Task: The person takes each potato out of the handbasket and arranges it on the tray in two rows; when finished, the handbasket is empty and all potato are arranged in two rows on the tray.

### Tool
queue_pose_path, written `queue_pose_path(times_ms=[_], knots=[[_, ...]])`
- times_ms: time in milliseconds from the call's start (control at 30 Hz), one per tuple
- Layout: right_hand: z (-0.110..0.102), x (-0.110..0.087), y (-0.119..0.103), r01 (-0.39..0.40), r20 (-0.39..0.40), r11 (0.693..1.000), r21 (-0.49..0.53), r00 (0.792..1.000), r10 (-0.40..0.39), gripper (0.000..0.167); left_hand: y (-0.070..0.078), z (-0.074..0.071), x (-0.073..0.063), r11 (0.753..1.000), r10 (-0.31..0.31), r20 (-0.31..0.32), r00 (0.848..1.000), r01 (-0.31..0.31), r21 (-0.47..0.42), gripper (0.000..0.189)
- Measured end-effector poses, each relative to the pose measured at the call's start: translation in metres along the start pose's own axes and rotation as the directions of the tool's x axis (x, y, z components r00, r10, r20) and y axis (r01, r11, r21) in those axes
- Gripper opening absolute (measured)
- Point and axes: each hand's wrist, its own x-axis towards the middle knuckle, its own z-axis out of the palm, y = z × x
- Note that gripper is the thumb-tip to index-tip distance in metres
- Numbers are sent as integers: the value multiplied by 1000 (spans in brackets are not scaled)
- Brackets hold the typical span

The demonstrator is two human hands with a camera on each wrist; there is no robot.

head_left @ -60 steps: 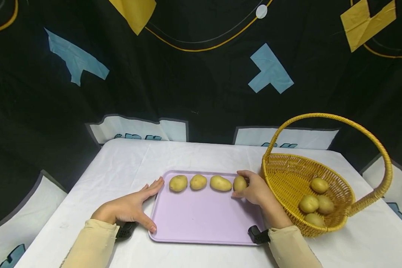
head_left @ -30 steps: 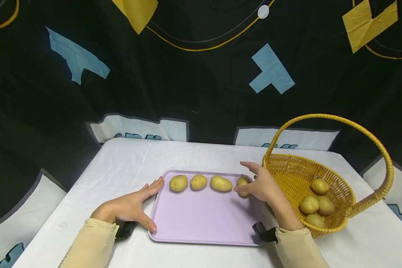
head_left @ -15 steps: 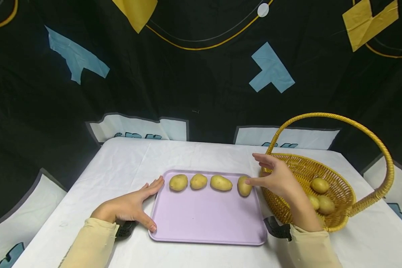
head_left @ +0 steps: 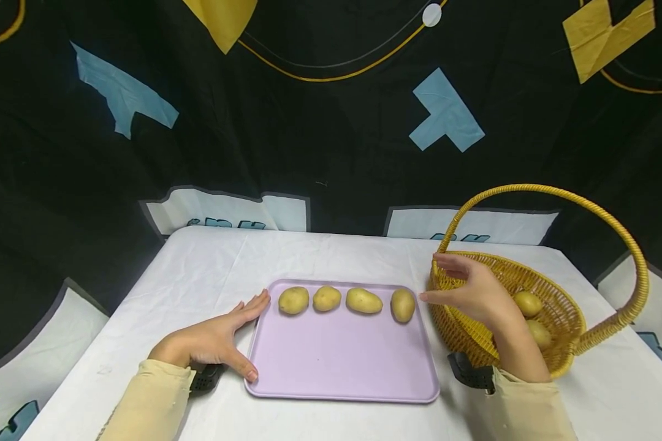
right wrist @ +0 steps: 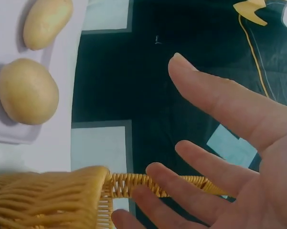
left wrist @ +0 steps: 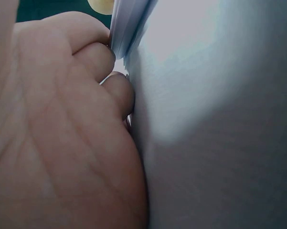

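Note:
In the head view a lilac tray (head_left: 342, 361) lies on the white cloth. Several potatoes stand in a row along its far side, the rightmost potato (head_left: 403, 305) upright and the one beside it (head_left: 363, 301) lying sideways. My left hand (head_left: 215, 340) rests at the tray's left edge, thumb and fingers spread. In the left wrist view its fingers touch the tray rim (left wrist: 126, 28). My right hand (head_left: 477, 294) is raised over the near left side of the yellow wicker basket (head_left: 452, 331), holding nothing. The right wrist view shows its fingers spread, apart from the potatoes.
More potatoes (head_left: 527, 303) lie in the basket, some hidden behind my right forearm. The tall basket handle (head_left: 535, 188) arches above it. A black curtain (head_left: 331, 153) with coloured patches hangs behind the table.
My right hand has let go of the rightmost potato and moved right, from the tray to over the basket. That potato stays on the tray. My left hand has not moved.

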Motion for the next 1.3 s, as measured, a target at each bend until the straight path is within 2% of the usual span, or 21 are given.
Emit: queue_pose_path(times_ms=[233, 467, 767, 900, 1033, 1200, 1300], knots=[[-11, -1, 8, -20, 25, 1000, -12, 999, 20, 92, 0, -1, -1, 1000, -3, -3, 1000, 3, 3, 137], [-34, -3, 20, -44, 128, 996, -76, 990, 53, 94, -1, -1, -1, 1000, -5, -4, 1000, 5, 6, 137], [-60, 4, 45, 1, 219, 986, -164, 975, 35, 87, -2, 0, -4, 1000, -11, -4, 1000, 11, 7, 138], [-69, 8, 58, -30, 279, 973, -229, 956, 95, 89, -3, 0, -3, 1000, -9, -3, 1000, 9, 11, 138], [-80, 13, 68, -52, 346, 959, -279, 926, 151, 85, -3, 0, -1, 1000, -12, -1, 1000, 12, 11, 138], [-89, 17, 78, -126, 431, 955, -267, 871, 236, 77, -1, 0, -1, 1000, -15, 2, 1000, 14, 13, 138], [-91, 18, 81, -165, 453, 954, -249, 851, 266, 73, 1, -1, -1, 1000, -18, 3, 1000, 18, 6, 137]])
